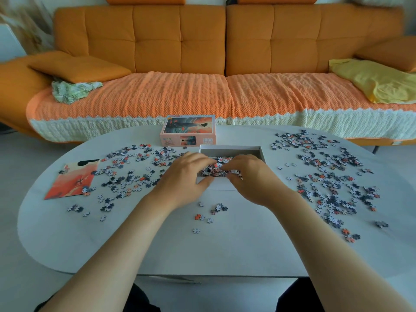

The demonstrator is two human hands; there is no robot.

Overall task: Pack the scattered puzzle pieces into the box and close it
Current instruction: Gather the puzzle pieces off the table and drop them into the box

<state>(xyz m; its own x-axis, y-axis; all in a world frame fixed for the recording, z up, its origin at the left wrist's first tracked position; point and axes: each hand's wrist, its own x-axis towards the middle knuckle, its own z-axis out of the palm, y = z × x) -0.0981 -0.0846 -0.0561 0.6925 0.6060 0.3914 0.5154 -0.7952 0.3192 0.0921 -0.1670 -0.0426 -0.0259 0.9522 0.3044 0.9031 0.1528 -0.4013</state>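
Observation:
An open white box (231,149) sits at the middle of the white oval table (225,248), with a heap of puzzle pieces (213,168) inside. My left hand (186,176) and my right hand (249,176) are cupped together over the box's near edge, fingers curled around a clump of pieces. The pink box lid (188,131) with the picture stands behind the box. Loose pieces lie scattered to the left (130,170), to the right (331,176), and a few in front (209,213).
A printed reference picture (74,179) lies flat at the table's left. An orange sofa (202,64) with a knitted throw, cushions and a yellow cloth (378,82) runs behind the table. The table's front edge is near my body.

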